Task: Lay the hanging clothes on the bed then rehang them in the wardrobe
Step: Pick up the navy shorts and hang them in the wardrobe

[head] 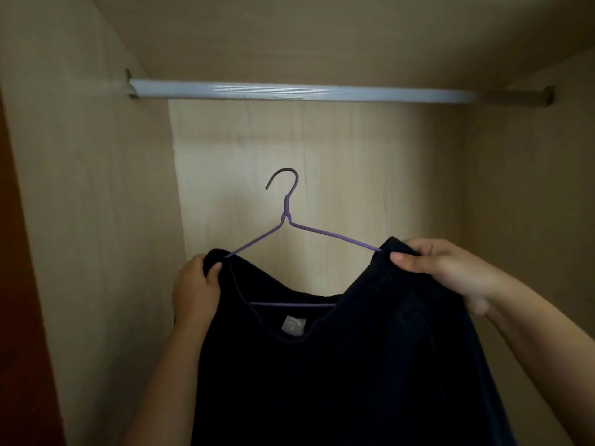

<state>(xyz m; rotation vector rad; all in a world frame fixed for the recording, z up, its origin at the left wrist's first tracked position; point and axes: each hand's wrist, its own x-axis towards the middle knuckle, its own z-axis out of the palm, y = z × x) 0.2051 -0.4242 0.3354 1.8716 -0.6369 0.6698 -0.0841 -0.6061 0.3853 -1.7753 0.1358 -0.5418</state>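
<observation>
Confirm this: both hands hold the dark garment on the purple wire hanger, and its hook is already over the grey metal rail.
Wrong on the hook. In the head view, the hook of the purple wire hanger is free, below the grey metal rail, touching nothing. The left hand and right hand do hold the dark garment on it.

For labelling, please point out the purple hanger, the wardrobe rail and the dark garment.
purple hanger (285,216): head view, twisted neck.
wardrobe rail (289,91): head view, bar's middle.
dark garment (322,381): head view, front cloth.

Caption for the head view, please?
Left hand and right hand hold a dark knitted garment on a purple wire hanger below the silver wardrobe rail.
</observation>
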